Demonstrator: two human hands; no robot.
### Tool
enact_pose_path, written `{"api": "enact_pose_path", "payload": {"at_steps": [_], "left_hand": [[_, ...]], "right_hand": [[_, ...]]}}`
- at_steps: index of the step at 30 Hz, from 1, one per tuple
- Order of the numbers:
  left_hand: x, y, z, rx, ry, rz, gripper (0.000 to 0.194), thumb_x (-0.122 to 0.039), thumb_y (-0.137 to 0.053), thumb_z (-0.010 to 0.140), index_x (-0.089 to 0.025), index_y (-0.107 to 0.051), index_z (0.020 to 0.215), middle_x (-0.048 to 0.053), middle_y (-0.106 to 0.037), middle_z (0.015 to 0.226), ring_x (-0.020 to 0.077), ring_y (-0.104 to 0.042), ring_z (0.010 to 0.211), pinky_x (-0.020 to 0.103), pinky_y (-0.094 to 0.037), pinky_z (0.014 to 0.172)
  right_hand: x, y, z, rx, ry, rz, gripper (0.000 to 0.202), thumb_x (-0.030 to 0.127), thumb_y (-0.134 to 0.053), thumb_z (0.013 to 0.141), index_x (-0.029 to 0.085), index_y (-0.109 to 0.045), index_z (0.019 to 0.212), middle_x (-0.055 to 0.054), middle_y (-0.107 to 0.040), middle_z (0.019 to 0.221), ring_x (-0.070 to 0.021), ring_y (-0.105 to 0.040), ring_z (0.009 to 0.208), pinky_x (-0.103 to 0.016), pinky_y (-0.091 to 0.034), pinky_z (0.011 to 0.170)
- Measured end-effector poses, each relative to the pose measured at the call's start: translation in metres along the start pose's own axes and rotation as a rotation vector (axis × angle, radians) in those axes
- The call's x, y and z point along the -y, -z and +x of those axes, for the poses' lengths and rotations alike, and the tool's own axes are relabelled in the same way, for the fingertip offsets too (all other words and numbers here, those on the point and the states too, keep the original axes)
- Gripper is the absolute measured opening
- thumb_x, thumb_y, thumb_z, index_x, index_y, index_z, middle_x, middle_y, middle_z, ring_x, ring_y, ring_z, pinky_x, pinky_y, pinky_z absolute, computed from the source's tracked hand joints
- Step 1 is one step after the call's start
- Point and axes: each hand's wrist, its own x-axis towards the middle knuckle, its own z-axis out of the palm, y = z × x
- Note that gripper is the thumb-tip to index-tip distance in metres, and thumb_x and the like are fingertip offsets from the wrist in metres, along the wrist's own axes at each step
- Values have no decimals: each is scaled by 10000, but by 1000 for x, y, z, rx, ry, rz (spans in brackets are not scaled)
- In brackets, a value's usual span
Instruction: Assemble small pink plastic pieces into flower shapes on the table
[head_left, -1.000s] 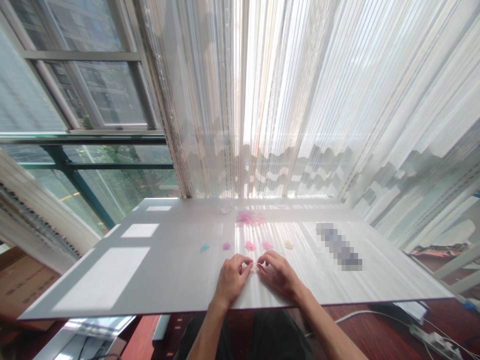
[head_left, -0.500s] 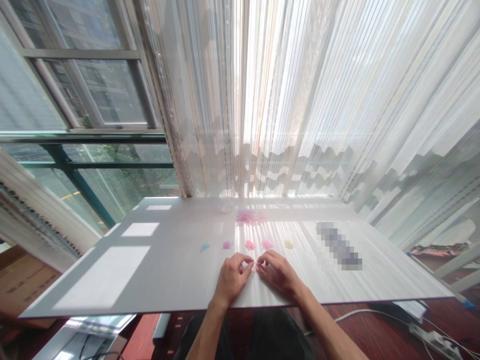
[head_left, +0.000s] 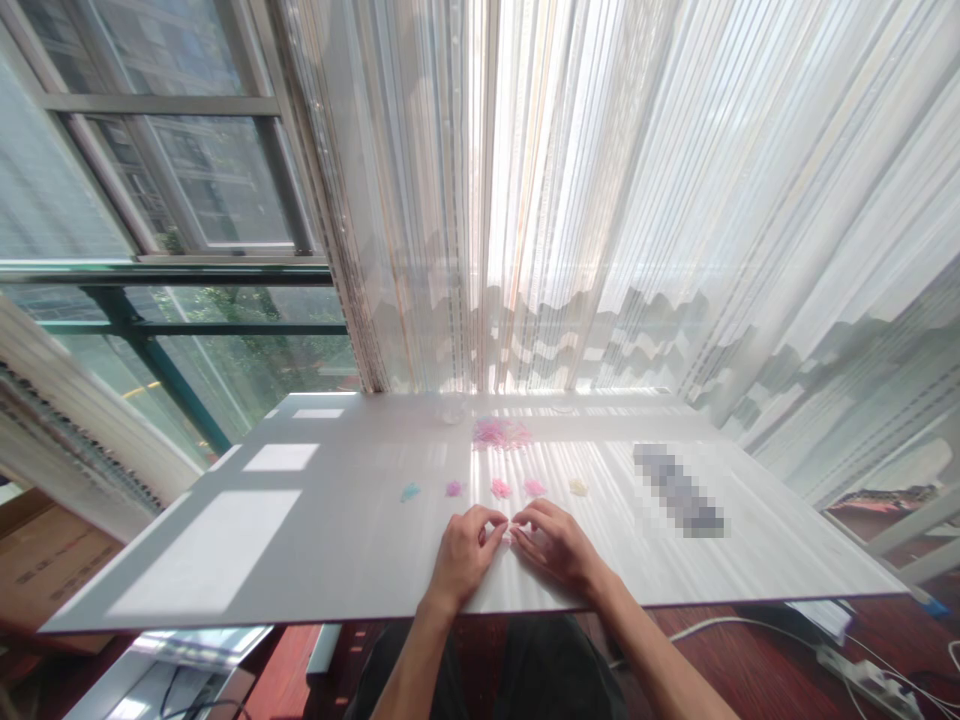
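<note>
My left hand [head_left: 466, 552] and my right hand [head_left: 561, 546] meet near the table's front edge, fingertips almost touching. Thumb and forefinger of each are pinched; whatever lies between them is too small to make out. Tiny pink pieces [head_left: 507, 538] show between and just below the fingertips. Beyond the hands runs a row of small heaps of thin pieces: teal [head_left: 409, 492], purple [head_left: 454, 488], bright pink [head_left: 501, 488], lighter pink [head_left: 535, 487] and pale yellow [head_left: 578, 487]. Farther back lies a larger, mostly pink pile [head_left: 501, 433].
On the white table [head_left: 352, 560], a clear round container [head_left: 451, 408] stands at the back, with a flat clear piece [head_left: 562, 409] to its right. A pixelated dark object [head_left: 679, 490] lies on the right. Sheer curtains [head_left: 570, 200] hang behind the far edge.
The fingertips have shifted very slightly, and a little more of the pink pieces shows below them. The heaps and the other things stay where they were.
</note>
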Motion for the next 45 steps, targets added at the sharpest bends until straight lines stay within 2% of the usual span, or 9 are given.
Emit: {"api": "enact_pose_path", "payload": {"at_steps": [8,19,32,38,45], "left_hand": [[-1,1,0,18,8,-9,209,-334,-546,945,-219,-719,929,39,-750,906,171,-630,696,349,-466,829],[-2,1,0,-42,14,9,214,-334,-529,953,-215,-703,922,40,-749,887,173,-627,687,337,-480,797],[-1,0,-1,-45,10,18,214,-338,-532,959,-208,-694,909,35,-742,874,166,-629,670,321,-483,786],[-2,1,-1,-2,-24,-12,247,-363,-559,950,-228,-722,1078,32,-754,933,153,-619,655,330,-474,807],[-1,0,0,-6,-4,3,193,-323,-582,947,-220,-744,936,24,-756,891,165,-633,695,312,-455,773]], "right_hand": [[-2,-2,1,7,-2,-5,69,199,-610,928,211,-676,914,-47,-646,808,-167,-620,711,-276,-520,651],[-1,-1,2,-39,6,-15,139,162,-553,952,217,-679,977,-60,-668,829,-182,-648,738,-298,-549,682],[3,3,3,-24,4,-7,142,183,-540,956,211,-677,979,-64,-666,830,-186,-645,743,-305,-544,686],[-1,0,0,-17,14,-8,153,204,-535,959,217,-687,976,-64,-662,835,-187,-640,744,-307,-543,682],[1,1,2,-14,28,-33,111,180,-575,928,209,-682,935,-52,-647,795,-175,-614,697,-288,-512,649]]}}
